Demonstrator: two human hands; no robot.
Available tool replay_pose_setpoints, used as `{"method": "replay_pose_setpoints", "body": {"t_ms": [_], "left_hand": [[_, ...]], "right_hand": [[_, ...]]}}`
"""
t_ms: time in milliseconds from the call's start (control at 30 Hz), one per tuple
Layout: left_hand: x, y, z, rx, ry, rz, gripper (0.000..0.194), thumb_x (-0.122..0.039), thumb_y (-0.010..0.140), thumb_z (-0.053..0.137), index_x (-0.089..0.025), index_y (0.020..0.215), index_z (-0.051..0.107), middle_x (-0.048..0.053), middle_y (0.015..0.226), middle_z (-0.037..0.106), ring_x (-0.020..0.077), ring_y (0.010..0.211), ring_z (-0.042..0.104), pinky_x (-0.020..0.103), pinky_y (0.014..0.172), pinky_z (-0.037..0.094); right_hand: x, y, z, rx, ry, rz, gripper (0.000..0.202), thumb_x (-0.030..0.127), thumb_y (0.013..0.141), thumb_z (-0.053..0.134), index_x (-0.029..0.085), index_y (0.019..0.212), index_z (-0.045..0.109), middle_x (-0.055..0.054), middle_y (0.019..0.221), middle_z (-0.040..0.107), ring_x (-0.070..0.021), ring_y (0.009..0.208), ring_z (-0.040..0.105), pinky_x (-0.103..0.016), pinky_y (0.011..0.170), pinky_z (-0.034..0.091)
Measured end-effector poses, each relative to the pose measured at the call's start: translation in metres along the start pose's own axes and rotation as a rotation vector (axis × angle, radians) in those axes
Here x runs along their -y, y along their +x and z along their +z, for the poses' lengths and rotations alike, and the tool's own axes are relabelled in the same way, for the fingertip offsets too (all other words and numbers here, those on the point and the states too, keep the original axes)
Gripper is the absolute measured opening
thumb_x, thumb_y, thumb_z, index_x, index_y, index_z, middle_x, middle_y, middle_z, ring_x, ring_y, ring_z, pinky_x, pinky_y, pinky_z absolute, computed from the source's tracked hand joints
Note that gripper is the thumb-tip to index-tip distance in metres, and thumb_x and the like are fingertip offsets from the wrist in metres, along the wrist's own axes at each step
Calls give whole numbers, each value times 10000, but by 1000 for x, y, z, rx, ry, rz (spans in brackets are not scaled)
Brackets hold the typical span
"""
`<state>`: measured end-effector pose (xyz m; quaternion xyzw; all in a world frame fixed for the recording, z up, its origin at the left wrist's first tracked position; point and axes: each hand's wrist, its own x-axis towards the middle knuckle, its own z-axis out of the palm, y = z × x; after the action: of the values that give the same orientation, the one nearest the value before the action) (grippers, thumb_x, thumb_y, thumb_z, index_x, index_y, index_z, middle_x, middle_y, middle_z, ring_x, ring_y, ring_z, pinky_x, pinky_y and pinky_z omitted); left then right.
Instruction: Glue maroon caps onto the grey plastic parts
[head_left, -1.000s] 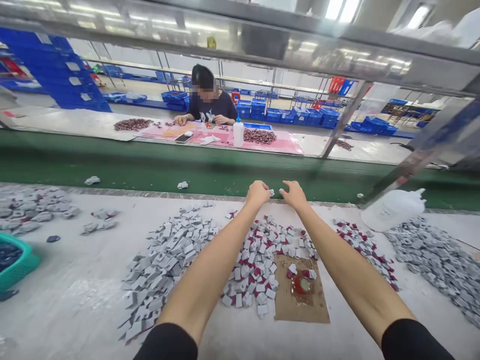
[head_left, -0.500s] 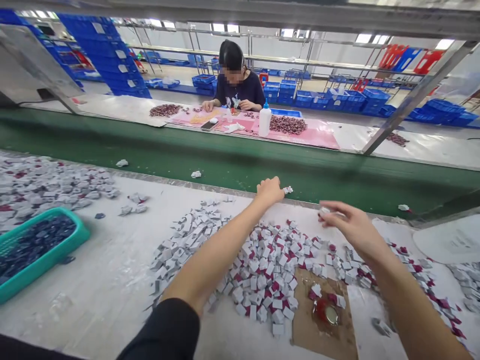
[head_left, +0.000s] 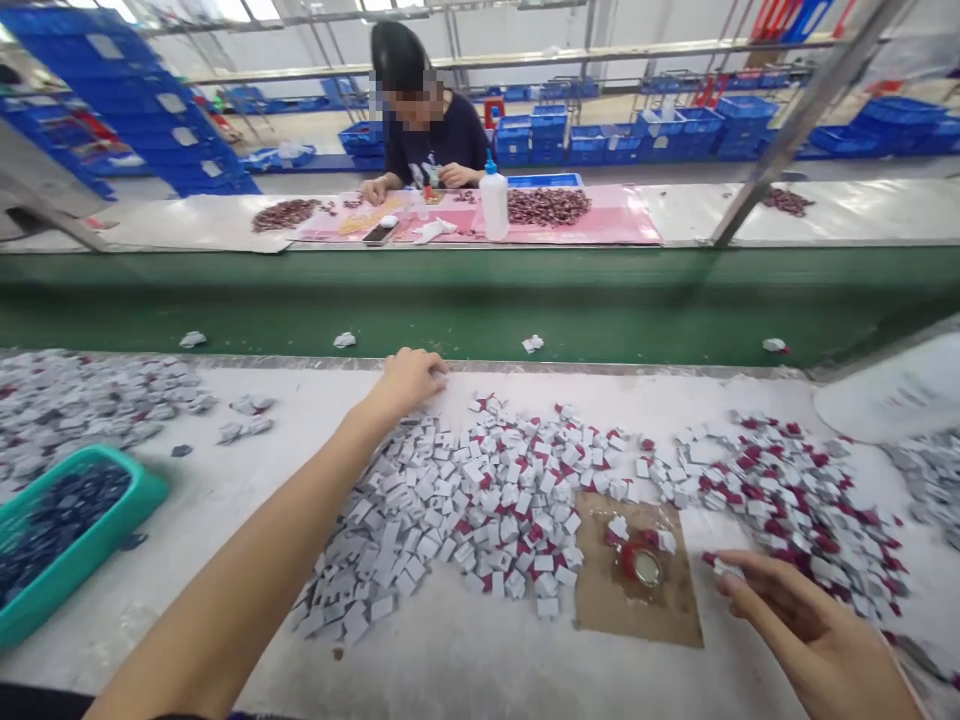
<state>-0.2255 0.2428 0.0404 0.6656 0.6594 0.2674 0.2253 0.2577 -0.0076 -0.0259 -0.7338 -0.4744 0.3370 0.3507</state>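
My left hand (head_left: pixel 411 382) is over the table's far edge, above the upper end of a pile of grey-white pieces (head_left: pixel 420 500); its fingers are curled, and what they hold, if anything, is hidden. At the lower right, my right hand (head_left: pixel 810 625) pinches a small white and dark red piece (head_left: pixel 726 568) between thumb and fingers. Left of it lies a brown cardboard square (head_left: pixel 600 605) bearing a round red-rimmed dish (head_left: pixel 641 566) and a few pieces. More white and dark red pieces (head_left: pixel 787 490) are spread beyond my right hand.
A green belt (head_left: pixel 450 300) crosses ahead, carrying separate white pieces (head_left: pixel 532 344). A teal basket (head_left: pixel 150 490) of dark pieces stands left. Across the belt, a person (head_left: pixel 435 130) sits behind a white bottle (head_left: pixel 495 203). A slanted metal post (head_left: pixel 795 130) rises at right.
My left hand has moved left, away from the white piece on the belt. My right hand has come back from the belt's edge toward the lower right, still pinching a piece. The view has shifted.
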Motion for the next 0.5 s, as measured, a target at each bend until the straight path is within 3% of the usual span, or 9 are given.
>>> {"method": "replay_pose_setpoints", "body": {"t_ms": [67, 133, 167, 233, 300, 400, 500], "left_hand": [[-14, -7, 1, -30, -37, 23, 332, -472, 1089, 871, -176, 1231, 823, 49, 1223, 833, 275, 1125, 806, 440, 1026, 690], [-32, -24, 1, -48, -67, 33, 289, -490, 1040, 917, -220, 985, 831, -42, 910, 798, 212, 979, 765, 302, 961, 625], [-41, -36, 2, -43, -73, 33, 258, -486, 1055, 893, -244, 985, 840, -67, 865, 791, 193, 940, 741, 268, 911, 598], [-63, -67, 7, -21, -93, 21, 207, -469, 1106, 809, -272, 1073, 863, -90, 927, 822, 175, 922, 752, 259, 824, 565], [-85, -103, 18, 5, -182, -14, 217, -470, 1137, 747, -291, 1114, 867, -84, 1013, 844, 188, 975, 801, 291, 836, 591], [-116, -153, 46, 89, -411, -72, 221, -512, 1073, 843, -300, 1122, 882, -8, 1031, 869, 223, 938, 829, 328, 794, 679], [-136, -187, 80, 119, -651, -157, 197, -475, 1048, 896, -304, 1146, 887, 27, 1023, 887, 213, 897, 849, 307, 773, 717]], "right_hand": [[13, -9, 1, -49, 87, 37, 562, 779, 777, 967, 249, 962, 962, -135, 966, 942, -356, 829, 932, -360, 757, 794], [27, -17, 2, -66, 209, 78, 539, 730, 808, 993, 233, 1014, 965, -141, 1006, 950, -354, 855, 937, -406, 817, 808], [33, -20, 3, -53, 265, 97, 528, 705, 823, 1003, 233, 1058, 972, -141, 1037, 954, -355, 877, 941, -426, 836, 812], [42, -24, 6, -1, 351, 133, 494, 662, 858, 1012, 245, 1121, 983, -137, 1053, 957, -355, 908, 946, -441, 845, 815], [47, -27, 10, 59, 418, 156, 435, 618, 912, 1002, 262, 1161, 986, -129, 1053, 958, -344, 921, 948, -449, 874, 814], [49, -31, 18, 122, 510, 180, 369, 560, 949, 1001, 283, 1193, 985, -115, 1053, 959, -329, 942, 950, -456, 926, 808], [51, -32, 26, 129, 584, 192, 314, 529, 927, 1028, 293, 1132, 993, -100, 1006, 950, -317, 905, 947, -440, 890, 809]]}}
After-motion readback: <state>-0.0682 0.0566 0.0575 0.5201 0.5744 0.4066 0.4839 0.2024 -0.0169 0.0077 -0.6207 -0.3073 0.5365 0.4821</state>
